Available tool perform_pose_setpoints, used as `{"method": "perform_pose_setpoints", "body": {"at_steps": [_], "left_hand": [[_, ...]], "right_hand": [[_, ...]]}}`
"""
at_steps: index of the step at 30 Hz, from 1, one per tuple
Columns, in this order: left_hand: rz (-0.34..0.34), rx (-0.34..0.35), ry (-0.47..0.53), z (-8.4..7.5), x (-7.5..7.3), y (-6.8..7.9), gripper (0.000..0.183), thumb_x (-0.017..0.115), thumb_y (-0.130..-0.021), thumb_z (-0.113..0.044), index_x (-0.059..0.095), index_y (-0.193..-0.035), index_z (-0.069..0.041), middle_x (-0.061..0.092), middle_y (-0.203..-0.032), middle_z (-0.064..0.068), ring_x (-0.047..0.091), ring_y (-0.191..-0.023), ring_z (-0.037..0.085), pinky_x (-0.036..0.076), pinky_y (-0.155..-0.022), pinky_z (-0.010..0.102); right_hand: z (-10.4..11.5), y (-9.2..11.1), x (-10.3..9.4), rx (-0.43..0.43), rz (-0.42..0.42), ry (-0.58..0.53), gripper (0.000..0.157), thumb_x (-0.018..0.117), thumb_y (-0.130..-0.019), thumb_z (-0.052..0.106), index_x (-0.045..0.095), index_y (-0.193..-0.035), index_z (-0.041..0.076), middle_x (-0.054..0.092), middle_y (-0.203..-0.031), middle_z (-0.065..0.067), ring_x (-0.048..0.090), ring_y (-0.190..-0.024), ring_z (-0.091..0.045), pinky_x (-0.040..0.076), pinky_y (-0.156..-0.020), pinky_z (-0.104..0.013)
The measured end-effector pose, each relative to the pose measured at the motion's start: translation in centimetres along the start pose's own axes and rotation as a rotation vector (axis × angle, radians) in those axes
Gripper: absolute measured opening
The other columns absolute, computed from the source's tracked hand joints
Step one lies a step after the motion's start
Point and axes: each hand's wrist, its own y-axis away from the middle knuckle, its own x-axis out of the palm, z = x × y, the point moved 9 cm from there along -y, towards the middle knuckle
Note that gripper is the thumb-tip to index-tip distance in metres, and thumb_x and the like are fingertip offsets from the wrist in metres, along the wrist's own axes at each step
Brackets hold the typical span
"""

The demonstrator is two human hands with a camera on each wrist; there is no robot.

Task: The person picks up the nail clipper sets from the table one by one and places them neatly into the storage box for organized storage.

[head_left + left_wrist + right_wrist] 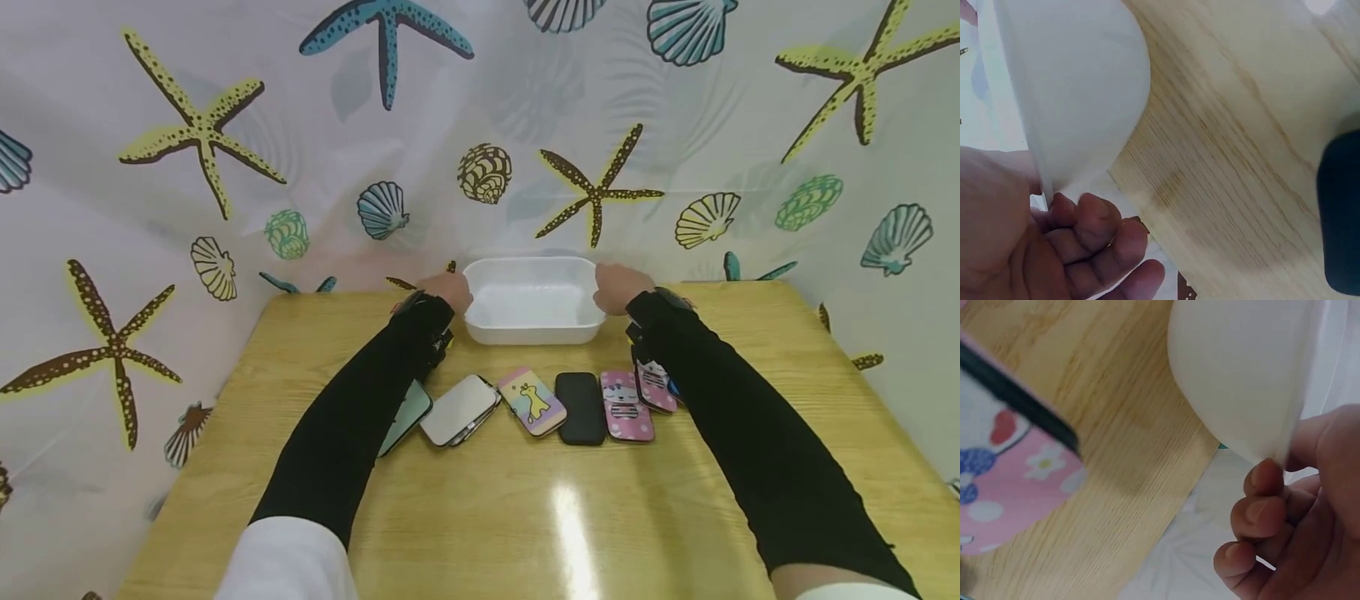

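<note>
A white plastic basin (532, 335), rectangular with rounded corners, sits at the far edge of the table. My left hand (450, 290) grips its left end, and my right hand (622, 287) holds the opposite end. In the left wrist view, the left hand (1079, 237) pinches the basin's rim (1079, 81) between thumb and curled fingers. The right wrist view has the right hand (1291, 519) pinching the rim of the basin (1235, 369) the same way. Inside, the basin shows only its bare white floor.
Small flat cases lie in a row nearer me: green (408, 417), white (459, 411), giraffe-printed (531, 400), black (580, 408) and pink cartoon-printed (626, 408). Another pink case (656, 387) and something blue are partly hidden by my right arm. A shell-patterned cloth (435, 150) hangs behind the table (480, 517).
</note>
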Motion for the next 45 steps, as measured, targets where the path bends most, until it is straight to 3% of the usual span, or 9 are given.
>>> {"method": "perform_pose_setpoints", "body": {"at_steps": [4, 9, 13, 16, 26, 30, 39, 45], "left_hand": [[0.001, 0.019, -0.026, -0.2, -0.2, 1.1, 0.035, 0.043, -0.108, -0.028, 0.071, -0.106, -0.007, 0.065, -0.096, 0.006, 0.056, -0.085, 0.024, 0.048, -0.089, 0.046], [-0.018, 0.028, -0.016, -0.4, -0.3, 3.0, 0.035, 0.043, -0.106, -0.025, 0.072, -0.110, -0.005, 0.069, -0.100, 0.009, 0.058, -0.087, 0.025, 0.049, -0.091, 0.047], [-0.031, 0.048, 0.004, -0.4, 0.2, 3.6, 0.034, 0.042, -0.106, -0.023, 0.071, -0.110, -0.005, 0.066, -0.095, 0.007, 0.055, -0.081, 0.023, 0.048, -0.077, 0.038], [-0.019, 0.056, 0.021, -0.3, 0.8, 3.9, 0.035, 0.042, -0.106, -0.024, 0.071, -0.108, -0.005, 0.061, -0.089, 0.006, 0.052, -0.075, 0.021, 0.041, -0.066, 0.034], [-0.004, 0.047, 0.008, -0.5, 1.4, 5.6, 0.035, 0.042, -0.107, -0.025, 0.070, -0.112, -0.006, 0.063, -0.092, 0.005, 0.057, -0.082, 0.022, 0.042, -0.069, 0.035], [-0.008, 0.070, 0.007, -0.8, 1.6, 6.4, 0.036, 0.040, -0.108, -0.024, 0.071, -0.111, -0.006, 0.066, -0.097, 0.006, 0.057, -0.082, 0.022, 0.042, -0.069, 0.035], [-0.002, 0.066, 0.007, -0.9, 2.3, 6.5, 0.037, 0.039, -0.108, -0.025, 0.070, -0.104, -0.006, 0.061, -0.088, 0.005, 0.054, -0.075, 0.021, 0.038, -0.060, 0.033], [-0.008, 0.057, 0.009, -0.6, 2.9, 5.8, 0.036, 0.039, -0.106, -0.026, 0.070, -0.101, -0.008, 0.064, -0.087, 0.005, 0.057, -0.074, 0.022, 0.042, -0.062, 0.036]], "right_hand": [[0.0, 0.3, 0.1, 0.006, -0.020, 0.021, 0.038, 0.052, -0.097, 0.014, 0.053, -0.127, -0.010, 0.064, -0.100, -0.021, 0.057, -0.080, -0.031, 0.045, -0.067, -0.043], [0.9, 1.5, 0.1, -0.012, -0.056, 0.052, 0.039, 0.054, -0.097, 0.014, 0.052, -0.126, -0.011, 0.065, -0.101, -0.022, 0.058, -0.079, -0.031, 0.046, -0.067, -0.042], [1.7, 3.1, 0.0, -0.004, -0.086, 0.050, 0.041, 0.054, -0.096, 0.014, 0.049, -0.127, -0.012, 0.066, -0.102, -0.025, 0.060, -0.080, -0.032, 0.049, -0.067, -0.044], [2.1, 4.1, 0.1, 0.009, -0.093, 0.056, 0.044, 0.054, -0.096, 0.014, 0.046, -0.130, -0.014, 0.066, -0.103, -0.027, 0.062, -0.081, -0.033, 0.051, -0.068, -0.047], [2.8, 5.9, 0.4, 0.035, -0.092, 0.067, 0.059, 0.052, -0.098, 0.015, 0.034, -0.145, -0.016, 0.067, -0.110, -0.030, 0.064, -0.081, -0.033, 0.053, -0.069, -0.049], [2.6, 6.3, 0.8, 0.036, -0.094, 0.068, 0.062, 0.052, -0.098, 0.015, 0.031, -0.147, -0.016, 0.068, -0.109, -0.028, 0.062, -0.077, -0.030, 0.051, -0.064, -0.044], [2.5, 6.9, 1.3, 0.017, -0.114, 0.051, 0.062, 0.054, -0.098, 0.016, 0.033, -0.148, -0.014, 0.068, -0.106, -0.027, 0.061, -0.074, -0.029, 0.049, -0.061, -0.043], [2.5, 7.1, 1.4, 0.015, -0.106, 0.060, 0.062, 0.054, -0.099, 0.016, 0.033, -0.148, -0.014, 0.068, -0.109, -0.028, 0.062, -0.076, -0.030, 0.051, -0.063, -0.043]]}}
